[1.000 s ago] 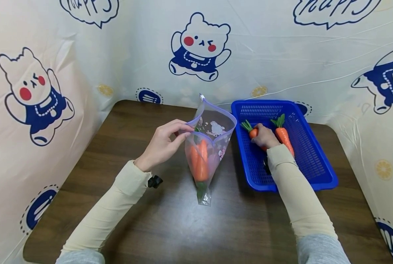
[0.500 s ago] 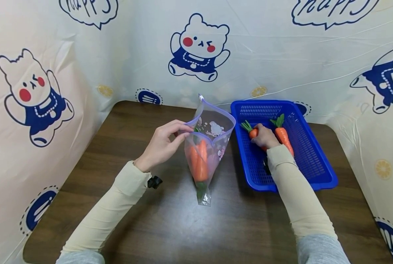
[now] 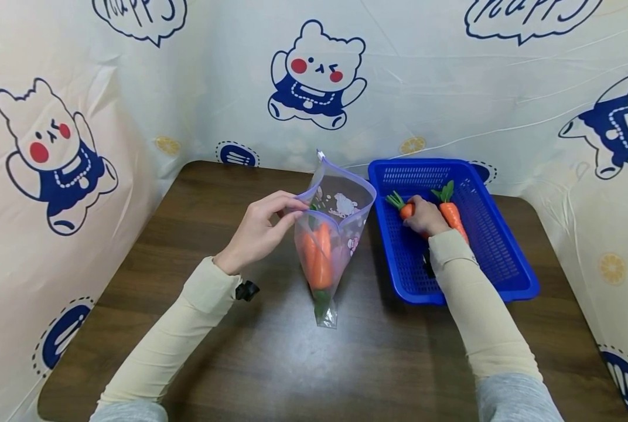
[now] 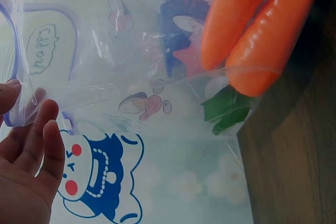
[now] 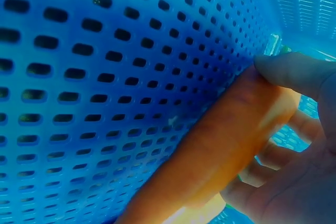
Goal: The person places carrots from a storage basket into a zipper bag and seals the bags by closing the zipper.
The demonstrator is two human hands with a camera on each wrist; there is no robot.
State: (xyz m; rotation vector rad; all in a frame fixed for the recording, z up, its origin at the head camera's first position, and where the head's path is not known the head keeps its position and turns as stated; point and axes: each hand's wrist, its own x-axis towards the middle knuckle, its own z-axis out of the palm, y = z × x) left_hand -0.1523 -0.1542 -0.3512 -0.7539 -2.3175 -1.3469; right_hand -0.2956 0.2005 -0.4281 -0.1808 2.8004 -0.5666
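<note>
My left hand (image 3: 261, 231) pinches the purple-edged rim of a clear zip bag (image 3: 356, 202) between thumb and fingers. The bag's mouth gapes upward, and orange carrots (image 3: 321, 258) lie inside it; a green leaf shows by them in the left wrist view. Over in the blue basket (image 3: 498, 246), my right hand (image 3: 427, 218) grips a carrot (image 5: 220, 135) with the thumb on one side and the fingers curled on the other. Its green top (image 3: 395, 200) sticks out beyond the hand. Another carrot (image 3: 453, 220) with a leafy top lies to the right of that hand.
A brown wooden table (image 3: 293, 375) carries the bag and the basket. The basket's left wall stands close to the bag's right side. Behind and at both sides hangs a pale sheet (image 3: 425, 76) printed with cartoon bears.
Almost nothing has changed. My right hand and the carrot in it have shifted very slightly within the basket, while my left hand keeps its hold on the bag.
</note>
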